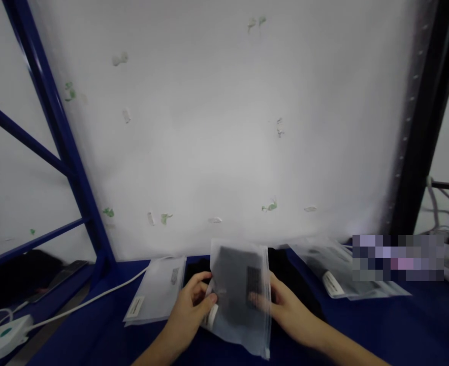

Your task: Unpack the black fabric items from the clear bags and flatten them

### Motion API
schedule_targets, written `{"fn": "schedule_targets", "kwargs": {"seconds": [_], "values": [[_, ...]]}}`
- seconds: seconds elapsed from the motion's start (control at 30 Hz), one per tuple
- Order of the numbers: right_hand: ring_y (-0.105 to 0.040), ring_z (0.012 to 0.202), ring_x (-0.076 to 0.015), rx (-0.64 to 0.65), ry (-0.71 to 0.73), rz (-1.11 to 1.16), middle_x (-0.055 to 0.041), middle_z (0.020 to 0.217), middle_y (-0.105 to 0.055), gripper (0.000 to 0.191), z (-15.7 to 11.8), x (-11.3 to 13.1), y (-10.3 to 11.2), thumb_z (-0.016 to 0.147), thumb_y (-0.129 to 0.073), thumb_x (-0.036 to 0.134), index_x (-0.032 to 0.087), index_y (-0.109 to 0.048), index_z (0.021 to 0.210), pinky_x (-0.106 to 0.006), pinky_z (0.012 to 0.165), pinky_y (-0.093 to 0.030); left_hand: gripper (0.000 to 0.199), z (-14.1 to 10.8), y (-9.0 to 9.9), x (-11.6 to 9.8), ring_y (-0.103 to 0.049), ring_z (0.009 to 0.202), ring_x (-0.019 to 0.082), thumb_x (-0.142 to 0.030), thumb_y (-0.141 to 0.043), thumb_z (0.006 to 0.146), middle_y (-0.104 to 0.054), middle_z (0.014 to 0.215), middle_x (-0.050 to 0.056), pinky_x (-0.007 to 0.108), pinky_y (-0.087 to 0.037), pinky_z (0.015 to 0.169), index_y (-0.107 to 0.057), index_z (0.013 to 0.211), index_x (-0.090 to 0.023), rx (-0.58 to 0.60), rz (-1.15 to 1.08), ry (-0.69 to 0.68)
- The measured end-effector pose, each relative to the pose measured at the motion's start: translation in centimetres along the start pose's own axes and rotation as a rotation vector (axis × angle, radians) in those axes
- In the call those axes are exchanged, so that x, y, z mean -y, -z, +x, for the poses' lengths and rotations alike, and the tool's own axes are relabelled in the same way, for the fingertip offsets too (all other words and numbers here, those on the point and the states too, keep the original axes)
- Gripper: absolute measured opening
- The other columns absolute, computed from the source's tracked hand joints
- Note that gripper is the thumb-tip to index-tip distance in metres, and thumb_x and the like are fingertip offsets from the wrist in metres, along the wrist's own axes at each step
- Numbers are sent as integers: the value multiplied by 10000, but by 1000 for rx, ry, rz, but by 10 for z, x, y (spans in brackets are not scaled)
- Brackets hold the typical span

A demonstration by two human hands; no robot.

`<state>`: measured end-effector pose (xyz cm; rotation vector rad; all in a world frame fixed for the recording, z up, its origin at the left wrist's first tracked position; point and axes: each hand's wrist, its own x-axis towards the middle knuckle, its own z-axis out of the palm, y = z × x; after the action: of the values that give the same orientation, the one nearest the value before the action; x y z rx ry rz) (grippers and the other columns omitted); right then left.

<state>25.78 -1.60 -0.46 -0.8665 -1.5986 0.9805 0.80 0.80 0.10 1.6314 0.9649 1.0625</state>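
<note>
A frosted zip bag (235, 290) with a dark folded item inside is held up before me, its zip edge along the right side. My left hand (194, 300) pinches the bag's left edge between thumb and fingers, near a white label. On the right edge, my right hand (281, 305) grips it, the fingertips showing dimly through the plastic. Behind the bag lies black cloth (293, 279), partly hidden.
Flat frosted bags (158, 290) with a label lie to the left, and filled bags (339, 269) lie to the right on the blue table (361, 335). A white power strip (5, 335) with a cable sits at far left. Blue frame posts (64, 137) and a white wall panel (209, 127) stand around.
</note>
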Motion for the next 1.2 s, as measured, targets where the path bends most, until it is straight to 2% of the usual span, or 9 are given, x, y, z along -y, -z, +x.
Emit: {"fn": "schedule_targets", "kwargs": {"seconds": [0.13, 0.3, 0.5, 0.6, 0.7, 0.83, 1.0, 1.1, 1.2], "values": [[-567, 1167, -296, -129, 24, 18, -65, 1171, -665, 261, 6, 7, 5, 864, -633, 427, 237, -698, 1032, -434, 1052, -417, 491, 5, 7, -1, -614, 724, 188, -465, -698, 809, -592, 744, -22, 292, -475, 703, -608, 1193, -173, -161, 34, -34], [-578, 737, -187, -272, -151, 180, 22, 770, -609, 159, 9, -2, 15, 819, -641, 385, 228, -619, 826, -276, 664, -469, 548, 18, 32, 0, -570, 621, 167, -515, -631, 796, -539, 703, -40, 260, -460, 594, -588, 1210, -160, -350, 109, -40], [-540, 658, -158, -331, -213, 245, 33, 733, -566, 258, 10, -14, 17, 834, -658, 469, 225, -575, 822, -259, 596, -439, 458, 38, 91, 7, -633, 685, 226, -358, -477, 838, -589, 720, -4, 304, -500, 647, -546, 1243, -158, -596, 425, 73], [-556, 676, -168, -344, -219, 219, 31, 741, -583, 265, 11, -15, 18, 830, -659, 482, 228, -583, 831, -265, 610, -450, 468, 37, 115, 6, -664, 860, 289, -201, -457, 834, -662, 876, 75, 394, -495, 807, -541, 1294, -172, -662, 711, 158], [-563, 678, -170, -332, -220, 205, 36, 742, -587, 260, 11, -13, 18, 834, -656, 481, 232, -583, 827, -268, 620, -452, 466, 28, 125, 2, -651, 972, 367, -143, -440, 834, -674, 1038, 172, 530, -441, 917, -583, 1277, -129, -646, 991, 212], [-576, 704, -180, -294, -224, 240, 31, 769, -592, 240, 9, -9, 17, 855, -642, 467, 233, -587, 850, -284, 647, -465, 462, 17, 124, -2, -579, 1111, 446, -123, -409, 849, -608, 1219, 251, 679, -395, 915, -611, 1264, -99, -634, 1280, 234], [-591, 737, -185, -293, -225, 230, 30, 791, -610, 230, 10, -11, 16, 861, -647, 460, 236, -594, 861, -293, 675, -473, 574, 19, 111, 5, -351, 1403, 373, -181, -409, 923, -226, 1617, 192, 555, -347, 1083, -419, 1496, -139, -521, 1467, 97], [-589, 708, -181, -300, -220, 243, 34, 769, -604, 255, 10, -13, 16, 852, -656, 482, 237, -585, 854, -291, 648, -471, 519, 24, 101, 20, -306, 1454, 320, -297, -424, 971, -241, 1636, 117, 489, -252, 1169, -473, 1479, -199, -343, 1495, 46], [-597, 709, -184, -316, -213, 257, 30, 774, -605, 270, 10, -14, 17, 849, -660, 497, 240, -583, 871, -294, 646, -481, 524, 27, 98, 37, -234, 1490, 350, -356, -443, 972, -272, 1627, 119, 549, -211, 1173, -488, 1474, -213, -227, 1480, 99]]}}
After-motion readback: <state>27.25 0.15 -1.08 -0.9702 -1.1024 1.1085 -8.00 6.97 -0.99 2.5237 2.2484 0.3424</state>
